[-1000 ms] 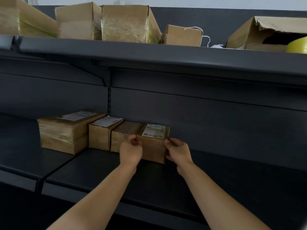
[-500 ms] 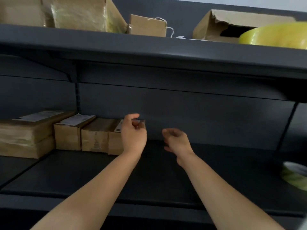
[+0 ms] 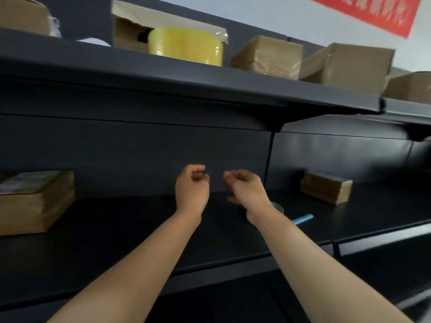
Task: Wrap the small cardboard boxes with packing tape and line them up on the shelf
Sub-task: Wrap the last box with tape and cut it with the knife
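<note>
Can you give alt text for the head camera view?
A person's left hand and right hand hover empty, fingers loosely curled, above a dark metal shelf. A small brown cardboard box sits to their right; a large yellow roll rests on the upper shelf.

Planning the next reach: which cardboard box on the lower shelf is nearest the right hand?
The small box right of the right hand; the larger box sits far off at the left edge.

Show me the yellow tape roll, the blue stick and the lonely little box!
yellow tape roll [image 3: 185, 46], head view, front side.
blue stick [image 3: 304, 217], head view, middle.
lonely little box [image 3: 326, 192], head view, front face.
</note>
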